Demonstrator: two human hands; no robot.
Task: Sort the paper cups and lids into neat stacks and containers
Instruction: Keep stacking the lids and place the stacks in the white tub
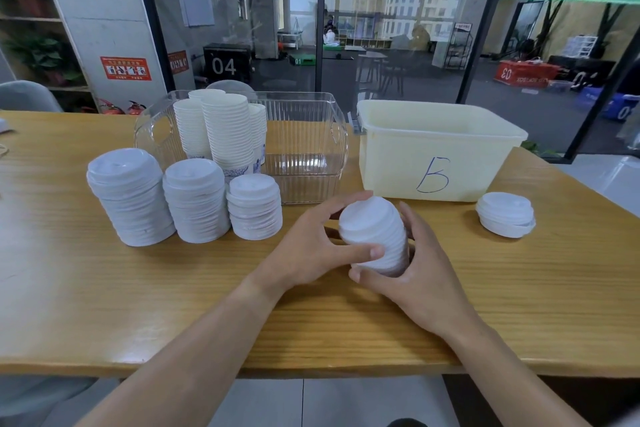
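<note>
A tilted stack of white lids [375, 236] is held just above the wooden table [138, 305] between both hands. My left hand [311, 250] curls round its left side, thumb across the front. My right hand [415, 270] cups its right side and bottom. Three upright lid stacks stand to the left: a tall one [130, 198], a middle one [195, 201] and a shorter one [254, 211]. A low lid pile [505, 215] lies at the right. Stacks of white paper cups [221, 128] stand in the left part of a clear plastic bin [311, 149].
A pale yellow tub marked "B" [436, 156] stands behind the hands, to the right of the clear bin. A glass wall runs behind the table. The table's front edge is close to my body, and a grey chair back [27, 95] shows at far left.
</note>
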